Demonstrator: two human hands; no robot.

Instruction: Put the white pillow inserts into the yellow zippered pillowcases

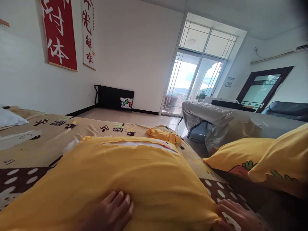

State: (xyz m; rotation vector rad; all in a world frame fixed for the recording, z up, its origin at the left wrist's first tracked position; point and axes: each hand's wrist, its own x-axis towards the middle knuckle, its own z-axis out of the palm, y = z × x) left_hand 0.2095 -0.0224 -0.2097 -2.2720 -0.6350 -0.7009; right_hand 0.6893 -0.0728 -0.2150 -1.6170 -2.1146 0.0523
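Note:
A plump yellow pillow (144, 173) lies across the bed in front of me. Along its far edge a slit in the cover gapes, showing white and a bit of printed pattern inside. My left hand (116, 210) is on the near part of the pillow, its fingers curled together and pressed into the cloth. At the pillow's near right corner, my right hand (237, 213) is closed on the fabric, with something whitish showing under the fingers. Behind the pillow lies a folded yellow cloth (163, 134).
The bed carries a beige and brown patterned sheet (89, 126). More yellow pillows with carrot prints (240, 157) lie to the right, and a white pillow (12, 117) at far left. Beyond stand a plastic-covered table (216, 117) and a black folded panel (108, 98) against the wall.

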